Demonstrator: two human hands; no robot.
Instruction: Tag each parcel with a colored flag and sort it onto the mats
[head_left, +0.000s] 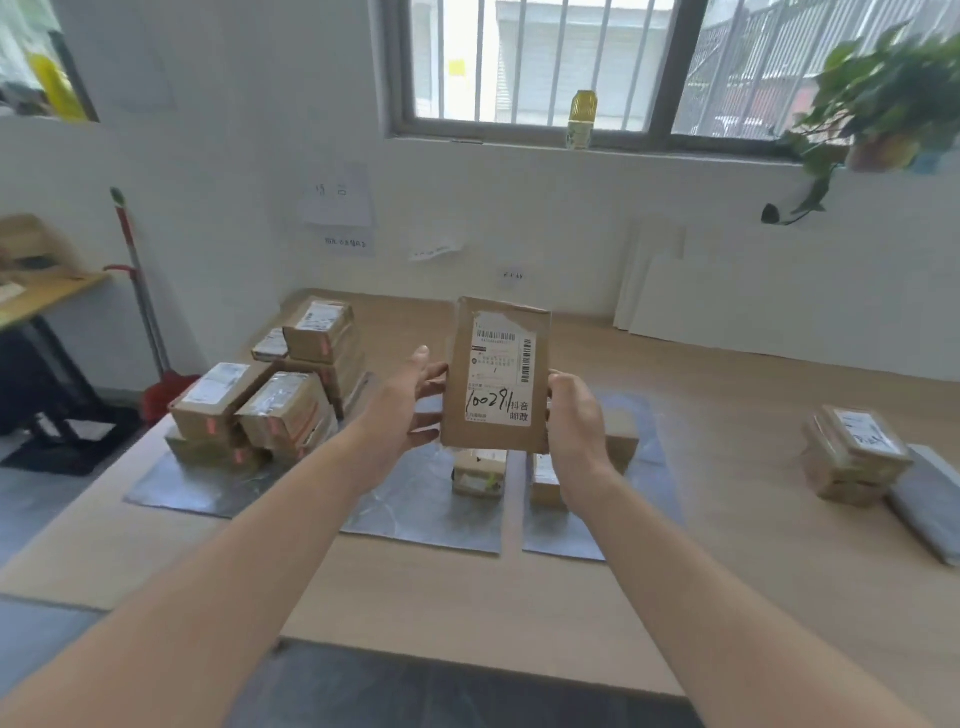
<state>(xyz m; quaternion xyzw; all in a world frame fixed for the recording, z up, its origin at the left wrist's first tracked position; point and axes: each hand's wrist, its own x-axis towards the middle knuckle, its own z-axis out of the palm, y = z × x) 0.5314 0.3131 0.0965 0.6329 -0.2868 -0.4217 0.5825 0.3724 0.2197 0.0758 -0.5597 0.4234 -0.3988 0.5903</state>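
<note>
I hold a flat brown cardboard parcel (497, 374) upright in front of me, its white shipping label with handwritten numbers facing me. My left hand (410, 400) grips its left edge and my right hand (576, 421) grips its right edge. Below it lie three grey mats: the left mat (171, 488) carries a pile of parcels (270, 395) with red flags, the middle mat (415, 509) holds one small parcel (479, 473), and the right mat (561, 530) holds a parcel (545, 480) partly hidden by my right wrist.
A stack of untagged parcels (852, 457) sits at the right beside a grey bag (930, 499). All lies on a wooden floor board (467, 608). A red broom and dustpan (156, 384) lean at the left wall; white panels (727, 306) lean at the back.
</note>
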